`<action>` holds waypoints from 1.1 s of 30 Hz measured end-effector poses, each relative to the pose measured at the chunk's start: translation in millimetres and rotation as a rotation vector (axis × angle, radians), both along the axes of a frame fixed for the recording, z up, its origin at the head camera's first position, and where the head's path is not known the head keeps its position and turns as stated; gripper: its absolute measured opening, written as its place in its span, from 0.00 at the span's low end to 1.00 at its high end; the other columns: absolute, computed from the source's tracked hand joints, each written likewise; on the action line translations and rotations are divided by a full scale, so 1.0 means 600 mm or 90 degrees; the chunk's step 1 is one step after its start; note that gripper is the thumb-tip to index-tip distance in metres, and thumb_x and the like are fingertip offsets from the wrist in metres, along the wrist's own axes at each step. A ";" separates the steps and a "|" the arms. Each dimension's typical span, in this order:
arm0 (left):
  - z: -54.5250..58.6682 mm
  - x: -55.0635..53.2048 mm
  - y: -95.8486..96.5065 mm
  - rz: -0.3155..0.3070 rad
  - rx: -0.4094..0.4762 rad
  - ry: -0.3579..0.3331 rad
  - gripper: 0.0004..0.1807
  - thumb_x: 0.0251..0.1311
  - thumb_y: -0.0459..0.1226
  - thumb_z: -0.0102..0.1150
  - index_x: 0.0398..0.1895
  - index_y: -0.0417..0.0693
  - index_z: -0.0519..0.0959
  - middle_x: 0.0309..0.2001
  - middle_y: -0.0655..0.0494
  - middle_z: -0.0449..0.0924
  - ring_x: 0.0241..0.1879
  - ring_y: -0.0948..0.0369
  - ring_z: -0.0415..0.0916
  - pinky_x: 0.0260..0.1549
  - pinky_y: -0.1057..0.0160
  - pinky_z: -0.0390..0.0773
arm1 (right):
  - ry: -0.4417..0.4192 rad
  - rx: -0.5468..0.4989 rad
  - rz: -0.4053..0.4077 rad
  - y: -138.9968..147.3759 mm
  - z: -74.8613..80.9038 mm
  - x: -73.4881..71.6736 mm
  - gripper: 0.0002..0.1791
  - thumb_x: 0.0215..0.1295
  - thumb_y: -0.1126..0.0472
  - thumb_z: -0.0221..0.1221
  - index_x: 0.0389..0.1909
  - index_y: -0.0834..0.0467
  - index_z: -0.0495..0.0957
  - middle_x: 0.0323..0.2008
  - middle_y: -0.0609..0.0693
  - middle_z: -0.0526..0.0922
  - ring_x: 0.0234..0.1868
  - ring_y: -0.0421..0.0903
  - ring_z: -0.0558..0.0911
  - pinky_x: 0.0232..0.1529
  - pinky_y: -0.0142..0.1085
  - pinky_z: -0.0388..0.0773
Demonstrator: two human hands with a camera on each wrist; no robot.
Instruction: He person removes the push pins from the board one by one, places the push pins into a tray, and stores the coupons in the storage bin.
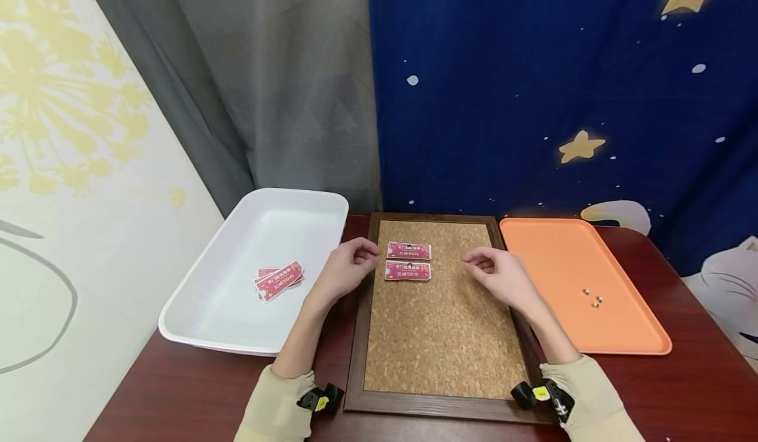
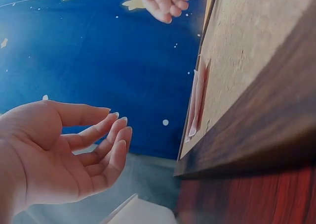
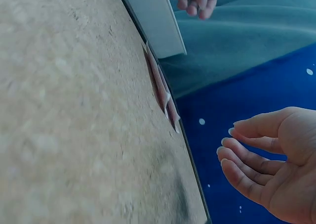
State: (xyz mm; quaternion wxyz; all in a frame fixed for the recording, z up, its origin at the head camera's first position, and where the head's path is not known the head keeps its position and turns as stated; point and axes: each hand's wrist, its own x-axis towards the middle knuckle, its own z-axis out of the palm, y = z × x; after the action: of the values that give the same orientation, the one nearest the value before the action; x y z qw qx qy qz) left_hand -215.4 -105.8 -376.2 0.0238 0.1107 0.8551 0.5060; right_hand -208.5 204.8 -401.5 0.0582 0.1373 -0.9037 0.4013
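Two red-and-white paper coupons, an upper coupon [image 1: 409, 250] and a lower coupon [image 1: 408, 271], lie one above the other on a cork board [image 1: 441, 337]. Each has a small dark spot at its top middle. My left hand [image 1: 348, 268] hovers by the board's left edge, fingers loosely bent and holding nothing. Over the right part of the cork is my right hand [image 1: 499, 274], also holding nothing, its fingers relaxed and apart from the coupons. In the right wrist view the coupons [image 3: 160, 85] stand slightly off the cork at their edges.
On the left, a white tray [image 1: 207, 310] contains several overlapping coupons [image 1: 279, 281]. An orange tray [image 1: 556, 251] lies to the right, with several small shiny pieces [image 1: 595, 304] in it. The board's raised wooden frame [image 1: 426, 402] sits between them on a red-brown table [image 1: 645, 383].
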 end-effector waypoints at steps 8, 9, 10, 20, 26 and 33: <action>-0.014 -0.017 0.020 0.006 0.001 -0.015 0.07 0.66 0.31 0.61 0.44 0.37 0.82 0.39 0.46 0.83 0.36 0.58 0.79 0.39 0.59 0.78 | -0.005 0.009 0.026 -0.034 -0.001 -0.022 0.06 0.66 0.69 0.63 0.42 0.66 0.83 0.36 0.54 0.86 0.38 0.48 0.84 0.41 0.38 0.80; -0.016 -0.019 0.023 0.008 -0.001 -0.018 0.07 0.66 0.31 0.61 0.44 0.37 0.82 0.39 0.45 0.83 0.36 0.58 0.79 0.39 0.59 0.78 | -0.008 0.006 0.034 -0.038 -0.001 -0.025 0.06 0.66 0.70 0.63 0.42 0.67 0.83 0.36 0.55 0.86 0.38 0.49 0.84 0.41 0.38 0.80; -0.018 -0.021 0.025 0.010 -0.003 -0.020 0.07 0.66 0.31 0.61 0.43 0.37 0.82 0.39 0.45 0.83 0.36 0.58 0.80 0.39 0.58 0.78 | -0.011 0.003 0.043 -0.042 -0.001 -0.027 0.06 0.66 0.70 0.63 0.42 0.68 0.82 0.36 0.55 0.86 0.38 0.49 0.84 0.41 0.38 0.80; -0.045 -0.043 0.043 0.035 -0.033 -0.049 0.04 0.66 0.32 0.61 0.41 0.40 0.81 0.34 0.50 0.82 0.32 0.58 0.78 0.35 0.59 0.76 | -0.031 0.009 0.105 -0.081 -0.017 -0.056 0.05 0.63 0.72 0.61 0.39 0.69 0.82 0.33 0.55 0.85 0.35 0.46 0.83 0.39 0.37 0.80; -0.051 -0.055 0.048 0.046 -0.067 -0.076 0.05 0.66 0.33 0.61 0.42 0.40 0.80 0.35 0.50 0.81 0.34 0.57 0.77 0.38 0.57 0.76 | -0.044 0.035 0.122 -0.101 -0.030 -0.073 0.04 0.63 0.71 0.63 0.37 0.67 0.83 0.32 0.54 0.86 0.33 0.44 0.83 0.37 0.36 0.79; -0.061 -0.070 0.053 0.049 -0.091 -0.124 0.09 0.62 0.33 0.64 0.44 0.40 0.80 0.35 0.50 0.80 0.33 0.58 0.76 0.36 0.60 0.74 | -0.036 0.088 0.124 -0.118 -0.037 -0.087 0.02 0.61 0.69 0.63 0.34 0.64 0.83 0.29 0.50 0.85 0.31 0.40 0.81 0.34 0.34 0.77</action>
State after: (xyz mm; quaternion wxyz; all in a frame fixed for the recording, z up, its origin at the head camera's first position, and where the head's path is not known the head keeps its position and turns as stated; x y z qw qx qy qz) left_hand -257.3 -73.8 -412.8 0.0952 0.0264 0.8861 0.4528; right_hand -260.4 134.1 -423.7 -0.0160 0.2171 -0.9129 0.3453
